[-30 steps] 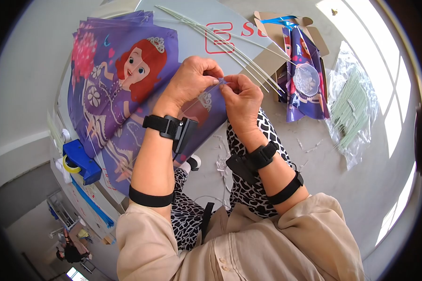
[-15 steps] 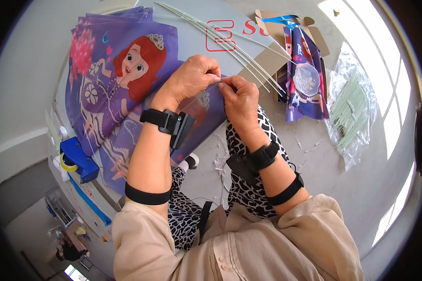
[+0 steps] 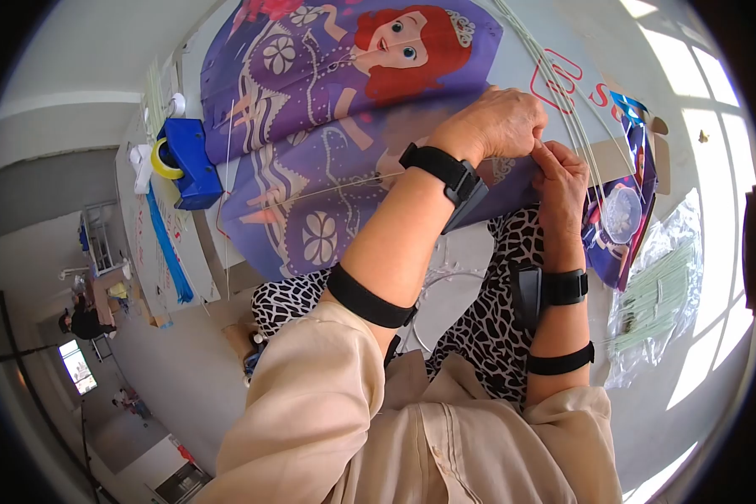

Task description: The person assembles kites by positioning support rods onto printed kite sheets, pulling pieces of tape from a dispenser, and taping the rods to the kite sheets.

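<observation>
Fingers of my left hand (image 3: 500, 124) and right hand (image 3: 560, 172) are pinching narrowly together, on what I cannot tell, by the purple sheet (image 3: 361, 210), which is overhanging the near edge of the bench (image 3: 613, 139). A blue tape dispenser (image 3: 195, 164) is sitting by the left edge; thin rods (image 3: 566, 101) are lying toward the right corner.

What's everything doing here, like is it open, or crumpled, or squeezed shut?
Left hand: fingers pinched.
Right hand: fingers pinched; anything between them is too small to tell.
Purple printed sheets: spread out, creased.
Thin pale rods: loosely bunched.
Blue tape dispenser: loaded with yellow tape.
Long blue strips: bunched.
Brown cardboard box: flaps open.
Clear plastic bag: crumpled, green sticks inside.
</observation>
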Tool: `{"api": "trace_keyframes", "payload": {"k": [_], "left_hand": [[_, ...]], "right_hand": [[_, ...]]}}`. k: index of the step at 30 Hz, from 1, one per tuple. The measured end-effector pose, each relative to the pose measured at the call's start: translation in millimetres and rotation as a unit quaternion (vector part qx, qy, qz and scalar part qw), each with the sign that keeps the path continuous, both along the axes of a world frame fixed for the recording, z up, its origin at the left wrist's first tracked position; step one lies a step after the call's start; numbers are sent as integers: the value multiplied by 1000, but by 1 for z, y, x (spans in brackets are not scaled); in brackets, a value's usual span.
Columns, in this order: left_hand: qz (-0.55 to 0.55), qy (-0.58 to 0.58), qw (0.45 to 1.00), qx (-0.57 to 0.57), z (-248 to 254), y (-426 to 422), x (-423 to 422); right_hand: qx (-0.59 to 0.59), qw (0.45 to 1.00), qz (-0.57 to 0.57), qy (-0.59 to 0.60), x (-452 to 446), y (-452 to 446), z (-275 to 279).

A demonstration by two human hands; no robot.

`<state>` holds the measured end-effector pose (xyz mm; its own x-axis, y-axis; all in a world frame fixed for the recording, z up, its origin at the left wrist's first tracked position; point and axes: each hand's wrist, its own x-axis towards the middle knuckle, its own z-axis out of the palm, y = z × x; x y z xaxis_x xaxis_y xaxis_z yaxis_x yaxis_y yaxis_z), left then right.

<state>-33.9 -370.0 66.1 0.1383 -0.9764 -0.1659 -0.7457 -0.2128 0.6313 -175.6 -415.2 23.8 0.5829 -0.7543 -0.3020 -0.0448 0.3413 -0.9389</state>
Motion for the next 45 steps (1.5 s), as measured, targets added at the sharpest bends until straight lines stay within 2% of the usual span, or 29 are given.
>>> {"api": "trace_keyframes", "payload": {"k": [2, 3, 5, 7, 9, 11, 12, 13, 15, 16, 17, 19, 20, 21, 23, 25, 27, 30, 32, 34, 36, 37, 38, 39, 41, 43, 45], "left_hand": [[49, -74, 979, -182, -11, 9, -9], [54, -77, 979, -182, -7, 17, -14], [161, -135, 950, -230, 4, 39, -28], [200, -122, 942, -240, 10, 79, -35], [257, -128, 933, -219, 11, 125, -43], [323, -132, 923, -165, 1, 173, -53], [352, -137, 916, -137, -8, 195, -57], [354, -139, 914, -142, -16, 215, -62], [392, -203, 894, -83, -21, 241, -69], [394, -203, 892, -88, -21, 247, -69], [400, -237, 883, -60, -20, 252, -68], [408, -270, 871, -36, -18, 259, -63], [394, -277, 876, -25, -20, 260, -52], [381, -283, 880, -15, -24, 260, -43], [372, -275, 887, 2, -37, 259, -37], [347, -258, 901, 15, -46, 254, -39], [353, -249, 902, 20, -47, 258, -40], [372, -250, 894, 31, -53, 281, -33], [419, -303, 854, 59, -60, 312, -25], [457, -282, 841, 69, -61, 338, -16], [492, -262, 827, 78, -58, 349, -12], [513, -242, 823, 27, -55, 350, -11], [532, -221, 817, -25, -54, 348, -12], [531, -219, 818, -27, -45, 340, -19], [443, -183, 862, -165, -11, 311, -53], [336, -211, 900, -177, 6, 284, -89], [291, -208, 924, -136, 20, 260, -126]], "right_hand": [[8, 1000, 10, -2, 0, -3, -7], [14, 1000, 14, -1, -1, -5, -9], [44, 998, 33, -18, -1, -4, 0], [111, 991, 53, 42, -2, -4, 25], [118, 988, 82, 53, -3, -2, 34], [109, 970, 209, 56, -9, 0, 36], [37, 960, 266, 84, -16, 1, 31], [31, 959, 268, 83, -20, 5, 26], [-145, 891, 378, 208, -26, 17, 27], [-184, 870, 400, 221, -27, 26, 45], [-190, 869, 400, 220, -30, 34, 43], [-258, 888, 286, 251, -33, 50, 26], [-177, 916, 279, 227, -29, 52, 25], [-182, 915, 281, 227, -27, 54, 28], [-35, 966, 161, 197, -23, 57, 34], [-31, 973, 153, 167, -24, 56, 24], [-57, 991, 117, 37, -25, 53, -6], [-128, 980, 111, 101, -27, 38, -47], [-118, 982, 114, 93, -26, 39, -37], [-104, 984, 116, 86, -26, 49, -12], [-31, 977, 209, 22, -27, 63, 28], [-33, 977, 208, 22, -31, 63, 34], [-63, 958, 276, 45, -36, 62, 38], [-93, 933, 341, 68, -40, 61, 43], [-100, 919, 374, 81, -42, 63, 51], [147, 931, 319, 99, -41, 70, 45], [190, 926, 317, 81, -39, 76, 36]]}}
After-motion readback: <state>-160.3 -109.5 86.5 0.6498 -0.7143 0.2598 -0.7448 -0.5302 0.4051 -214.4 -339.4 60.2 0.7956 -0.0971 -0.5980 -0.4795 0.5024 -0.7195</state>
